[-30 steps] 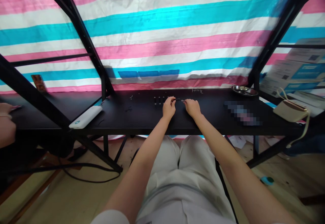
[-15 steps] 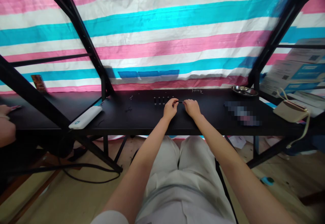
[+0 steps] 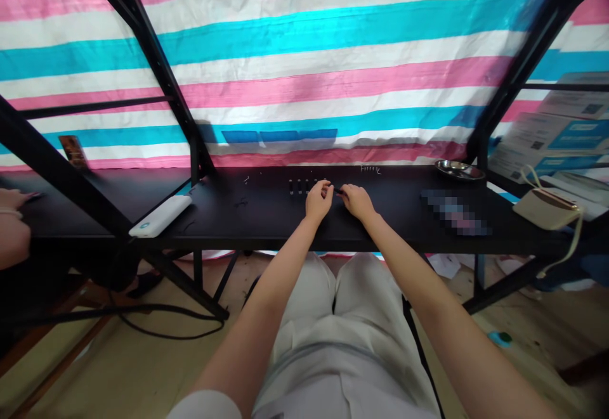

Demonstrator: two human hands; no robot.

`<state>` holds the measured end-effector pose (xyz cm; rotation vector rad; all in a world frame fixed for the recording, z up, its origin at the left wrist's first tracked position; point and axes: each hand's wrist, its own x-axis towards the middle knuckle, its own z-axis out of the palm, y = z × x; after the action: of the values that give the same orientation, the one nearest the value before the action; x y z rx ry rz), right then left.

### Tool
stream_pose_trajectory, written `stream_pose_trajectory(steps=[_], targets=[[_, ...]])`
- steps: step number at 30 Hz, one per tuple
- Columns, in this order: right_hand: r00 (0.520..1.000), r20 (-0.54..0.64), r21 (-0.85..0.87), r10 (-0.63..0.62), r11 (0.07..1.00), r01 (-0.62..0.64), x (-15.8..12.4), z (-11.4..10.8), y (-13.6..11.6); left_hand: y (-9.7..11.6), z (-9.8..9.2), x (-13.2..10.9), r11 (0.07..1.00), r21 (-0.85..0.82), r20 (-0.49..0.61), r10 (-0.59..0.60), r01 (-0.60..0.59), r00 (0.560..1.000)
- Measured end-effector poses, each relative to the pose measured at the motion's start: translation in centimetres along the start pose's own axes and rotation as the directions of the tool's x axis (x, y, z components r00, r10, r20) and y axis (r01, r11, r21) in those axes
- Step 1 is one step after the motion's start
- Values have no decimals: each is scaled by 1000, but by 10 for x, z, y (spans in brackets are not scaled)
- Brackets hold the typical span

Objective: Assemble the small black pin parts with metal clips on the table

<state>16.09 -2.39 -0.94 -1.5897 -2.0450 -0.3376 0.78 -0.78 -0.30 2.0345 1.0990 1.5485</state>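
Part: small dark piece, long axis left-right, lying level over the bench.
Left hand: fingers pinched on its left end.
Right hand: fingers pinched on its right end.

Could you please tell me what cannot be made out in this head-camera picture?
- Small dark piece between left hand and right hand: too small, fingers cover it.
- Patch on the table: blurred out.
- Another person's hand: cut by the left edge.
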Motion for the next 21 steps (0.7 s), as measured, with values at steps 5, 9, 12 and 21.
stream_pose_trajectory(steps=[5,9,12,21], targets=[[989,12,216,149,965,-148,5,11,10,2,-6,3,989,-26,-180,-148,146,973],[943,168,285,286,902,-324,17,16,11,1,-7,4,976,-60,-202,-215,207,955],[912,224,281,344,873,-398,27,17,5,0,-7,4,979,-59,-195,-201,194,960],[859,274,250,433,830,-499,50,30,-10,0,-7,4,982,-47,-194,-191,185,962]])
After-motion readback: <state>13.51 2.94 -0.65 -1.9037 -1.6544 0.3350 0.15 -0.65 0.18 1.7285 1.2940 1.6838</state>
